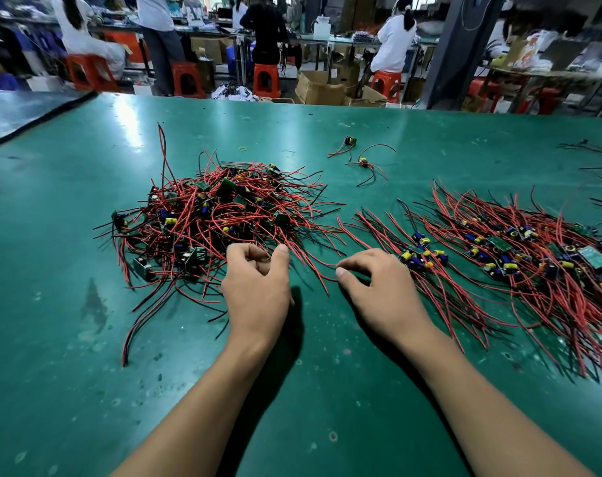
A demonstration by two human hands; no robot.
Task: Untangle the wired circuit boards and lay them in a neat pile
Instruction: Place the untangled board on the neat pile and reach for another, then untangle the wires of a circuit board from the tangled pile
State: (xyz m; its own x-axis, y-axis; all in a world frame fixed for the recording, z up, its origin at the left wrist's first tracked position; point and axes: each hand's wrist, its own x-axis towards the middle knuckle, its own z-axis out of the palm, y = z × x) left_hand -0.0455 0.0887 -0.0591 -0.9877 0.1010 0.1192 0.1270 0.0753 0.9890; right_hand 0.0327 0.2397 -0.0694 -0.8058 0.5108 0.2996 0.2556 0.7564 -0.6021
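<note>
Both hands are down on the green worktop (86, 339), side by side. The left hand (256, 280) sits at the near edge of the tangled heap (210, 215) of circuit boards and red and black wires. Its fingers (247, 250) are curled in over a few red strands, thumb up beside them, and I cannot tell if they actually pinch a wire. The right hand (378, 284) is arched just beside it, thumb tip against a red wire end. Its fingers are bent down towards the small neat pile (420, 256), their tips hidden, so no telling whether they grip. Further right lies the big sorted pile (540, 256), wires fanned the same way. Behind, two loose boards (350, 141) (363, 162) and a yellow rubber band (243, 148) lie well apart from the heap.
</note>
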